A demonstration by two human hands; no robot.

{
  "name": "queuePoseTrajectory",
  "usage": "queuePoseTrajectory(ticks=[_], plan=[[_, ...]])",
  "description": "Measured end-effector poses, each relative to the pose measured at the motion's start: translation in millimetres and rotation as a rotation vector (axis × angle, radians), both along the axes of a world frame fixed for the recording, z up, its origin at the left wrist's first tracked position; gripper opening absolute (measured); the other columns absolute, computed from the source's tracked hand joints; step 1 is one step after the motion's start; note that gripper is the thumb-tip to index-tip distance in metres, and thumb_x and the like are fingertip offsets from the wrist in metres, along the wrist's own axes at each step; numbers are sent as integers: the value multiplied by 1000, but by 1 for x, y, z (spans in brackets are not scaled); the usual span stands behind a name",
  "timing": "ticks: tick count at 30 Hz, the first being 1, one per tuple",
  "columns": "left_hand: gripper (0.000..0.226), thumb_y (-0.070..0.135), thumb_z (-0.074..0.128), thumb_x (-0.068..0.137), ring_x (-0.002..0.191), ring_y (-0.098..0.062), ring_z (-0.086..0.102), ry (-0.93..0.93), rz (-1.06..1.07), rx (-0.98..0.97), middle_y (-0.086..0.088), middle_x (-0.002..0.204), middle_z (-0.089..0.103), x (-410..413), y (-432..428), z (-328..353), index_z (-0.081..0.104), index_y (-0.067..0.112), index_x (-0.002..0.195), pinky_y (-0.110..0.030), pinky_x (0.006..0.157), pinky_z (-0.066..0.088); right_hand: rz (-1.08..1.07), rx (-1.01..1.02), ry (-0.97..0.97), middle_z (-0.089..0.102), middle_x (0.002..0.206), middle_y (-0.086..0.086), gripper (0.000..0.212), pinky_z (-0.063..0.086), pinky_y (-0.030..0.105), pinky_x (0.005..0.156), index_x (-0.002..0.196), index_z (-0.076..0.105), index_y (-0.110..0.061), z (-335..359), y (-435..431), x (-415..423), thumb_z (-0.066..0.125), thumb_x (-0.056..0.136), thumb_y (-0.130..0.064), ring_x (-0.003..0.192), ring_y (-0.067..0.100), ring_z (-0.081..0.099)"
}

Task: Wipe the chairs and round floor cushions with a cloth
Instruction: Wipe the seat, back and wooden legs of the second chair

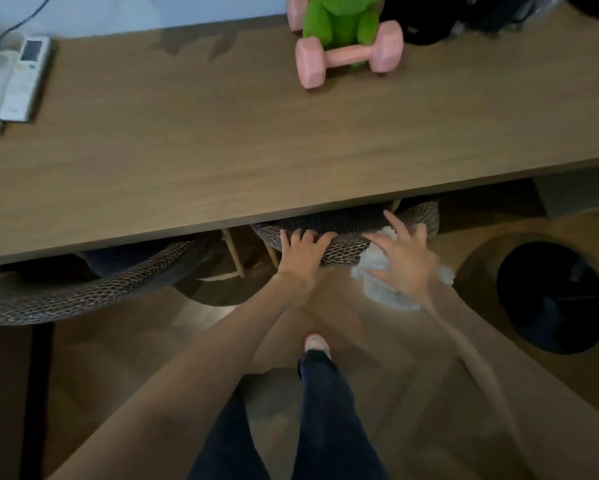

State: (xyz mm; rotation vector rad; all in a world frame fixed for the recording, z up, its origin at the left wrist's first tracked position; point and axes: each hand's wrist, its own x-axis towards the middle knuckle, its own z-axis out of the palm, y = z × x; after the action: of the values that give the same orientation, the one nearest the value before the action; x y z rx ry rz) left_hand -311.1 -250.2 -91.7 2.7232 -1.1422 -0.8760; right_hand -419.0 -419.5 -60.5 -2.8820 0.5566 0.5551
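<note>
My left hand (303, 252) curls its fingers (306, 237) over the woven rim of the chair (343, 247), which is tucked under the bench (222, 150). My right hand (403, 258) lies just beside it with fingers spread wide and fairly straight, pressing the white cloth (377, 280) against the same rim. A second chair (83, 299) stands to the left. A pink dumbbell (350, 55) and two remotes (17, 81) rest on the bench.
</note>
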Motion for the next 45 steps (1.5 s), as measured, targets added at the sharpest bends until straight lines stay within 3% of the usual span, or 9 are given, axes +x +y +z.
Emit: queuePoseTrajectory(ticks=[3,6,15,27,34,39,42,45], plan=[[57,33,54,96,131,-36,35,-70,-60,45,-10,138,42,3,-5,2,25,28,145,-61,114,14,18,56,-24,43,145,0,66,50,42,87,138,41,-38,-8,-3,4,71,80,-40,133,28,28],[57,37,49,97,129,-35,39,-102,-138,74,-11,140,43,6,-3,11,23,26,146,-56,112,23,88,35,-25,55,129,7,67,51,41,85,137,44,-31,-9,-5,4,74,77,-36,128,27,37],[56,39,47,97,126,-31,45,-153,-196,100,-10,137,47,-25,19,13,24,27,146,-50,110,29,211,25,-37,55,121,6,57,56,41,71,129,52,-18,-5,16,-28,71,76,-28,116,22,45],[52,36,51,94,114,-32,54,-185,-271,22,-8,123,55,-140,118,8,30,26,140,-49,105,37,113,29,-64,54,123,0,59,52,39,74,128,54,-20,-7,117,-154,74,73,-32,116,20,43],[48,43,51,93,96,-31,63,-196,-362,-37,-8,108,60,-232,174,6,36,23,134,-42,81,47,-21,29,-121,56,119,2,59,51,37,70,122,56,-22,-8,185,-259,79,67,-22,115,22,44],[53,47,49,94,90,-30,64,-189,-393,-46,-7,105,60,-298,189,5,31,23,138,-35,64,36,-167,71,-126,55,124,4,54,50,42,78,124,58,-23,-4,208,-323,74,73,-17,122,22,43],[59,45,50,93,89,-29,64,-182,-381,-63,-7,109,60,-330,190,3,29,23,143,-35,65,42,-244,102,-128,50,133,8,57,49,41,85,129,56,-23,0,213,-350,70,75,-11,131,22,35],[67,58,46,92,101,-31,61,-132,-336,-98,-9,118,58,-345,189,2,29,21,145,-39,77,48,-317,129,-157,45,140,10,60,48,44,87,132,54,-24,5,218,-363,64,75,-4,139,20,26]])
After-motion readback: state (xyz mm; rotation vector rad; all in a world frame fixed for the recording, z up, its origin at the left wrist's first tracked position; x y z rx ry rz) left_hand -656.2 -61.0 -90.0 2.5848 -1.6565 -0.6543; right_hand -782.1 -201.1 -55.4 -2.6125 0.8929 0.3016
